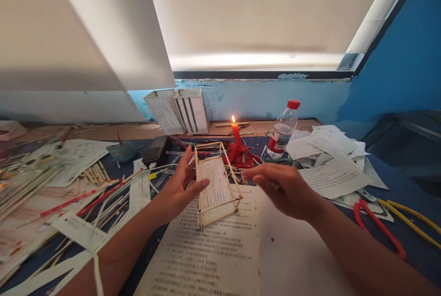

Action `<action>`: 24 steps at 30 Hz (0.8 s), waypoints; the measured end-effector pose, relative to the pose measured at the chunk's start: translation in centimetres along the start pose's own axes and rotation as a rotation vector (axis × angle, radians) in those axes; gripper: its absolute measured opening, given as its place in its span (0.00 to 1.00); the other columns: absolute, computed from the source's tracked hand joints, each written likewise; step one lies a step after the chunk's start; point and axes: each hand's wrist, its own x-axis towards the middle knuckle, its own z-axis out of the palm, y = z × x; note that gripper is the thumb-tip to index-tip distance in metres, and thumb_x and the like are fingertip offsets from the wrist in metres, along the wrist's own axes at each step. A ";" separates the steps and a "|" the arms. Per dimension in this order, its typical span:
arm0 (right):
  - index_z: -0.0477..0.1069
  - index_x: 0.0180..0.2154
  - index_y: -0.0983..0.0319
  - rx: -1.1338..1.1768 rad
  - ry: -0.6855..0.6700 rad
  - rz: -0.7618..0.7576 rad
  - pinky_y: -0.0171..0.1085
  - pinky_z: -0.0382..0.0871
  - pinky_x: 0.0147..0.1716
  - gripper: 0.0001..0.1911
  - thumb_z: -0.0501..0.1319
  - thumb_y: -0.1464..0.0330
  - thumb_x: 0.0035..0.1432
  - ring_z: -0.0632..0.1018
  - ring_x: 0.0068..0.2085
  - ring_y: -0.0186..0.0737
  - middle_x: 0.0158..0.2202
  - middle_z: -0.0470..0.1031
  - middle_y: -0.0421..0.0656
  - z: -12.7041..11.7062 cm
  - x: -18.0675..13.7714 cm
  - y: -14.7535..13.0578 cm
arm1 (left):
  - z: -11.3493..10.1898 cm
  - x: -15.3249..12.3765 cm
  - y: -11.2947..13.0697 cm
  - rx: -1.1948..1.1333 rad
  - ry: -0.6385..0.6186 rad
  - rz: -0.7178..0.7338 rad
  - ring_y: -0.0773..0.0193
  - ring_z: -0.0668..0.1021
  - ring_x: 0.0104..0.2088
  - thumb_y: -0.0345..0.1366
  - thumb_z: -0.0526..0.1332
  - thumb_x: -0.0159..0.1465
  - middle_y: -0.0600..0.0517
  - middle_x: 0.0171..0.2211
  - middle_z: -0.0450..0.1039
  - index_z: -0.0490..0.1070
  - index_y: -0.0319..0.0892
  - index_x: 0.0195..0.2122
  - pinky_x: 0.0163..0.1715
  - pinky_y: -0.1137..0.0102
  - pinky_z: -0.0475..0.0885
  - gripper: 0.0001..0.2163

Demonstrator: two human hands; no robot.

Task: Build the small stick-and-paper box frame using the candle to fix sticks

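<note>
A small box frame of thin sticks [215,186], with printed paper glued on one face, stands on a printed sheet [213,245] in front of me. My left hand [179,188] is beside the frame's left side, fingers spread, thumb touching the lower left edge. My right hand [280,188] hovers just right of the frame, fingers loosely curled, palm down; a thin stick end seems to peek from under it, unclear. Behind the frame a lit red candle [236,137] stands in a pool of red wax.
A plastic bottle [283,130] with a red cap stands right of the candle. Two paper-covered boxes [179,111] sit at the wall. Loose sticks and strips [96,195] clutter the left. Papers [334,167] and red-handled pliers [377,225] lie at right.
</note>
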 end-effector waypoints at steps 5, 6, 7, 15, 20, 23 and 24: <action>0.82 0.42 0.56 0.554 0.238 0.232 0.35 0.73 0.24 0.32 0.42 0.51 0.78 0.76 0.27 0.35 0.38 0.80 0.45 -0.5 0.2 -1.0 | 0.1 0.0 0.2 -0.039 0.006 -0.004 0.40 0.52 0.76 0.56 0.67 0.63 0.44 0.80 0.35 0.27 0.50 0.77 0.74 0.47 0.52 0.55; 0.82 0.41 0.56 0.595 0.227 0.245 0.37 0.75 0.28 0.33 0.42 0.49 0.77 0.77 0.30 0.37 0.39 0.78 0.45 -0.4 0.2 -1.1 | 0.1 0.1 0.2 -0.051 -0.003 -0.002 0.40 0.53 0.76 0.56 0.68 0.63 0.44 0.80 0.36 0.27 0.50 0.77 0.74 0.47 0.53 0.55; 0.82 0.40 0.57 0.606 0.212 0.252 0.38 0.77 0.31 0.33 0.44 0.48 0.77 0.77 0.33 0.38 0.40 0.77 0.45 -0.1 0.2 -1.1 | 0.0 0.1 0.1 -0.058 -0.012 0.004 0.41 0.53 0.76 0.55 0.68 0.63 0.44 0.80 0.37 0.27 0.50 0.77 0.74 0.47 0.53 0.55; 0.80 0.35 0.59 0.495 0.176 0.296 0.37 0.71 0.36 0.33 0.46 0.47 0.76 0.72 0.35 0.38 0.36 0.75 0.45 0.9 0.4 -1.0 | -0.2 0.2 -0.3 -0.015 -0.024 0.020 0.42 0.53 0.76 0.52 0.69 0.64 0.47 0.80 0.37 0.31 0.54 0.77 0.75 0.44 0.50 0.52; 0.81 0.36 0.59 0.602 0.197 0.385 0.35 0.63 0.20 0.34 0.46 0.45 0.75 0.69 0.24 0.36 0.25 0.72 0.42 0.3 0.5 -1.0 | 0.1 -0.1 0.7 -0.110 -0.041 0.015 0.43 0.54 0.76 0.50 0.67 0.65 0.45 0.80 0.38 0.32 0.52 0.77 0.75 0.46 0.50 0.50; 0.81 0.36 0.61 0.665 0.122 0.409 0.34 0.65 0.20 0.33 0.47 0.46 0.75 0.71 0.22 0.35 0.23 0.74 0.43 0.5 0.3 -1.0 | 0.1 0.0 0.7 -0.150 -0.020 -0.002 0.42 0.55 0.76 0.49 0.68 0.65 0.44 0.80 0.37 0.33 0.52 0.77 0.74 0.46 0.51 0.50; 0.81 0.36 0.61 0.672 0.100 0.408 0.34 0.66 0.21 0.32 0.48 0.47 0.75 0.71 0.22 0.35 0.24 0.75 0.43 0.5 0.2 -1.0 | 0.0 0.0 0.7 -0.168 -0.013 -0.007 0.42 0.55 0.76 0.49 0.68 0.64 0.43 0.79 0.37 0.34 0.51 0.77 0.74 0.46 0.52 0.50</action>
